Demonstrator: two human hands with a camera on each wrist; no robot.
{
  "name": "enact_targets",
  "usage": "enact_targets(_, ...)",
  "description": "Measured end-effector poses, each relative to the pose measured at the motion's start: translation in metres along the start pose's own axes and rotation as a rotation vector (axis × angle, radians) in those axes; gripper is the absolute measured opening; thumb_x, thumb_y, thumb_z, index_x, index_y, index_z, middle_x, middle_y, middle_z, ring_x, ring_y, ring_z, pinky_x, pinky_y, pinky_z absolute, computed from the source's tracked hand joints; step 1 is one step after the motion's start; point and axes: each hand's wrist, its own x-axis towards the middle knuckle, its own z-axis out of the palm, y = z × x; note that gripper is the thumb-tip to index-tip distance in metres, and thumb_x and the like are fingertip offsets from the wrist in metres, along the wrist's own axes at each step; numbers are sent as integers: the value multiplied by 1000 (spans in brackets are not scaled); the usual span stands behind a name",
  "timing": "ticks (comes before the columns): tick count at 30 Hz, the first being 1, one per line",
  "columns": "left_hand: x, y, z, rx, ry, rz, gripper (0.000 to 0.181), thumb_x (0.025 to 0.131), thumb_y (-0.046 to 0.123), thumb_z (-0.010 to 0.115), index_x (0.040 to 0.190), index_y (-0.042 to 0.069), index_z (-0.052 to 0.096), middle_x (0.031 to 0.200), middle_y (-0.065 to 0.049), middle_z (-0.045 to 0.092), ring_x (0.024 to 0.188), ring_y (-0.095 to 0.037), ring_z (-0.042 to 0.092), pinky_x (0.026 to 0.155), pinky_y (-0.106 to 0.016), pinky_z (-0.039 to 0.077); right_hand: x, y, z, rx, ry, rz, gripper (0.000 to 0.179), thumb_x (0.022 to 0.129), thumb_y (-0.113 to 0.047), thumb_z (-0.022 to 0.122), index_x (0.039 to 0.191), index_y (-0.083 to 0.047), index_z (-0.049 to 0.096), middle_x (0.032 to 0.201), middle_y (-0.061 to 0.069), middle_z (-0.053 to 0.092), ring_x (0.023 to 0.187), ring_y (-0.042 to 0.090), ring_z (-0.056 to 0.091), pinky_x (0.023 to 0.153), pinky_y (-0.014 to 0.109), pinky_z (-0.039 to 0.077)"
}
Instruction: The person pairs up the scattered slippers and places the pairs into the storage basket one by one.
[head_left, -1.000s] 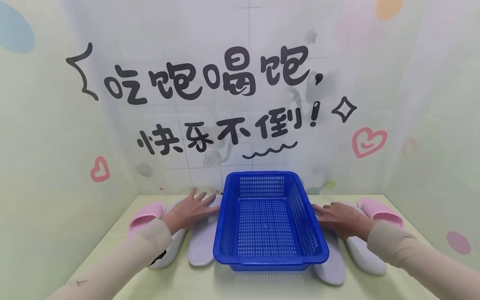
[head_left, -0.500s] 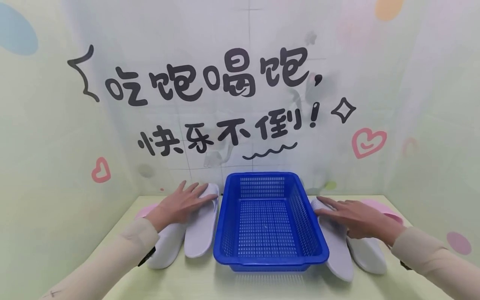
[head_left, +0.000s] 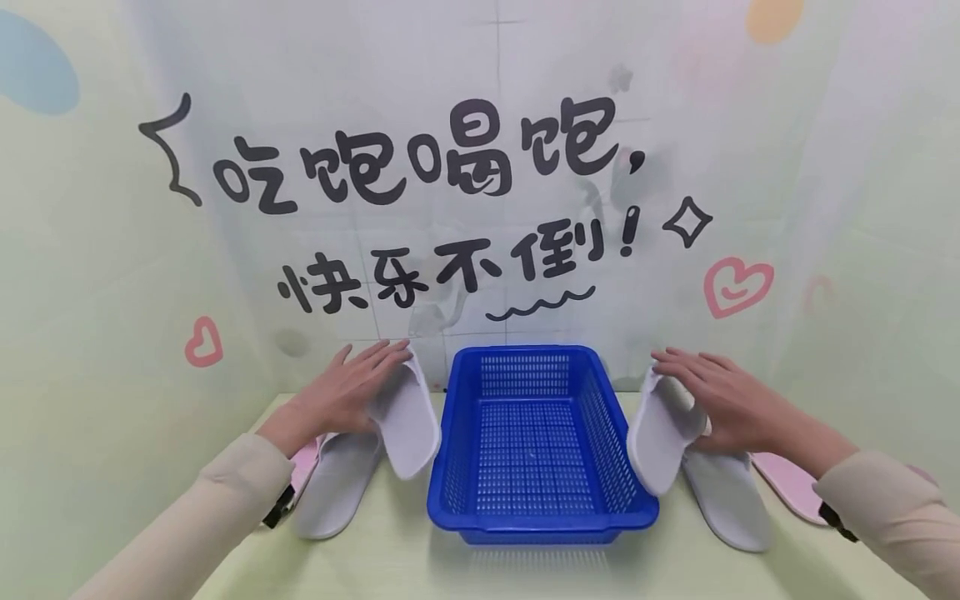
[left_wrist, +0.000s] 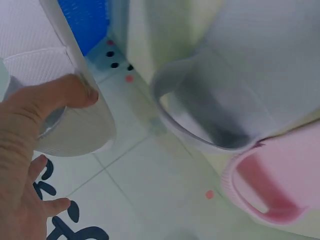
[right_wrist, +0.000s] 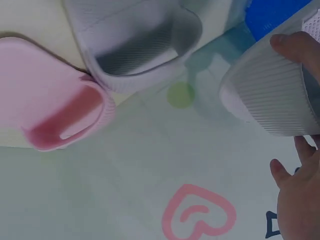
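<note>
Blue basket point(head_left: 542, 519) takes the middle of the pale table point(head_left: 375, 558)

And it's a bold central spot, the basket sitting upright, mesh walls all round, a faint patterned shadow spilling onto the tabletop right in front! Over to the left, a pale grey slipper point(head_left: 337, 492) lies sole down, toe to the far edge, and tucked in beside it, partly hidden, a pink slipper point(head_left: 303, 465)! Swing across to the right and it's nearly a mirror: another grey slipper point(head_left: 727, 500), toe also far side, with a second pink slipper point(head_left: 795, 489) on its outer flank
</note>
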Motion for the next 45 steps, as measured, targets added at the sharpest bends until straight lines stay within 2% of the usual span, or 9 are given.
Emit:
enact_targets(5,7,8,-9,-68,33,-87,117,56,43,91,154,11,36,155,-17,49,145,-39,46,108,-79,36,14,-11,-13,20,13,115,108,51,-34,95,143,-2,46,133,18,63,120,35,61,103,68,46)
enact_targets(9,10,19,-11,-133,78,-149,116,57,49,88,153,13,35,149,-17,53,137,-36,53,108,-77,38,27,-26,-18,37,35,214,105,54,-35,93,141,-4,45,126,18,63,106,34,63,96,61,52)
enact_targets(12,12,31,-9,-169,144,-168,114,57,52,87,151,12,36,142,-18,56,124,-35,60,102,-71,46,35,-36,-18,30,61,261,103,54,-38,92,142,-8,48,123,18,61,100,34,61,87,54,53)
enact_targets(14,12,39,-8,-201,198,-180,114,57,52,87,151,12,36,136,-19,56,112,-35,63,96,-65,52,39,-42,-18,20,71,283,104,54,-39,92,144,-11,49,122,19,60,101,36,61,85,55,53)
enact_targets(17,13,54,-9,-275,268,-212,114,57,49,89,152,16,36,133,-20,52,105,-36,63,87,-53,58,43,-50,-19,2,86,307,108,54,-42,93,147,-11,48,123,20,59,103,39,61,86,58,54)
enact_targets(22,14,75,-11,-369,369,-239,116,55,45,95,154,23,38,136,-19,47,112,-38,60,84,-49,61,47,-64,-20,1,106,360,111,50,-42,97,143,-3,49,126,22,59,109,41,58,82,60,58)
enact_targets(29,11,88,-10,-304,454,-267,122,52,47,95,155,16,39,141,-15,53,120,-40,53,92,-57,54,47,-75,-19,21,139,422,109,49,-38,99,142,-5,52,129,23,56,113,42,54,78,59,58)
enact_targets(35,7,95,-7,-240,483,-316,114,50,48,94,148,16,46,144,-10,56,123,-39,53,94,-61,49,43,-82,-16,53,151,455,110,49,-34,100,145,-9,51,138,26,52,119,45,52,80,63,58)
enact_targets(45,4,100,-5,-159,517,-298,113,50,46,95,150,20,49,146,-10,56,127,-42,49,104,-67,40,43,-84,-13,60,177,419,115,50,-32,101,148,-6,48,138,22,54,124,45,49,77,62,60)
